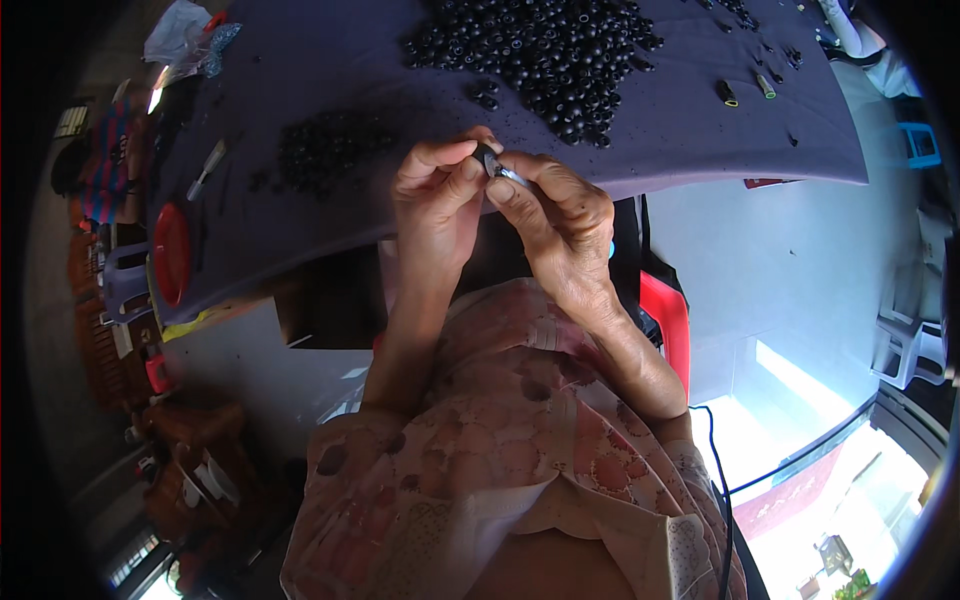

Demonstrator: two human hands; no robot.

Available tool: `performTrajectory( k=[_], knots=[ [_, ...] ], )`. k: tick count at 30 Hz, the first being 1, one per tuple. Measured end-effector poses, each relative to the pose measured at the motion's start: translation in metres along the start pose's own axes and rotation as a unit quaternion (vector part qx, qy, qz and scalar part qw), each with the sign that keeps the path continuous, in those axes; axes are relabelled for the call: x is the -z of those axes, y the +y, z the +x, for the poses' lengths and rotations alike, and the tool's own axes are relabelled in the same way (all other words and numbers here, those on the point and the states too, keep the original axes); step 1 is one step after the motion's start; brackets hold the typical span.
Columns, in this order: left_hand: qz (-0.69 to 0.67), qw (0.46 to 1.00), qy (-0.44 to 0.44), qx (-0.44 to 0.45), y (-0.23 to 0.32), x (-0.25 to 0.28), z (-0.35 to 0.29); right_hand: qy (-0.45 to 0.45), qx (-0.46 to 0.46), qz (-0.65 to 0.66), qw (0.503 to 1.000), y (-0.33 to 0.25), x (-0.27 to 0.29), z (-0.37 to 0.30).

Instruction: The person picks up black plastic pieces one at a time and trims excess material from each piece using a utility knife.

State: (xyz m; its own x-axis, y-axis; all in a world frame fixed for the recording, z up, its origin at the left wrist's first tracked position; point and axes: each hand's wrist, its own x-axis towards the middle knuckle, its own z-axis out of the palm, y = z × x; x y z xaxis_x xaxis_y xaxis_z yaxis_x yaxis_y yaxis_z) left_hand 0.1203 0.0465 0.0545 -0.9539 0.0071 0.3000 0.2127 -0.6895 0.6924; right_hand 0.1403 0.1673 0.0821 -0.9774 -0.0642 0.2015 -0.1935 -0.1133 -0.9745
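Over the near edge of the cloth-covered table, both of my hands meet. Between thumb and fingers, my left hand (437, 195) pinches a small black rounded piece (486, 158). My right hand (562, 225) grips a small thin blade (513, 177) with a pale metallic shine, its tip against the black piece. Most of its handle is hidden by my fingers. Beyond my hands lies a big heap of small black ring-like parts (560, 60). A smaller pile of black pieces (335, 145) spreads to the left of my left hand.
A dark purple cloth (330, 50) covers the table. On the left are a knife-like tool (207, 170), a red round dish (172, 254) and a clear plastic bag (180, 38). Two small tubular pieces (727, 94) lie at right. A red stool (668, 320) stands beside me.
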Motion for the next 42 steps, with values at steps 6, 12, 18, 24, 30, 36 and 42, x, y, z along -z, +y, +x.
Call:
performTrajectory(
  k=[6, 12, 18, 24, 30, 36, 42],
  knots=[
    [0.013, 1.0, 0.017, -0.01, -0.001, 0.003, 0.001, 0.006, -0.033, 0.004, 0.999, -0.001, -0.002, 0.002],
    [0.011, 1.0, 0.022, -0.009, -0.004, 0.005, 0.002, 0.018, -0.05, 0.004, 0.999, 0.0, -0.004, 0.003],
    [0.04, 0.999, -0.002, -0.025, -0.006, 0.01, 0.002, 0.036, -0.056, -0.007, 0.998, -0.002, -0.006, 0.007],
    [-0.021, 1.0, 0.008, 0.0, -0.011, 0.015, 0.002, 0.028, -0.072, 0.053, 0.996, 0.001, -0.007, 0.009],
    [-0.099, 0.991, 0.063, 0.06, -0.012, 0.012, 0.001, 0.018, -0.118, 0.165, 0.979, 0.009, 0.001, 0.01],
    [-0.114, 0.988, 0.064, 0.083, -0.013, 0.03, -0.003, -0.007, 0.062, -0.061, 0.996, 0.018, -0.006, 0.019],
    [0.315, 0.928, 0.194, 0.037, 0.001, 0.033, 0.004, 0.002, 0.105, -0.21, 0.972, 0.032, -0.01, 0.012]
  ],
)
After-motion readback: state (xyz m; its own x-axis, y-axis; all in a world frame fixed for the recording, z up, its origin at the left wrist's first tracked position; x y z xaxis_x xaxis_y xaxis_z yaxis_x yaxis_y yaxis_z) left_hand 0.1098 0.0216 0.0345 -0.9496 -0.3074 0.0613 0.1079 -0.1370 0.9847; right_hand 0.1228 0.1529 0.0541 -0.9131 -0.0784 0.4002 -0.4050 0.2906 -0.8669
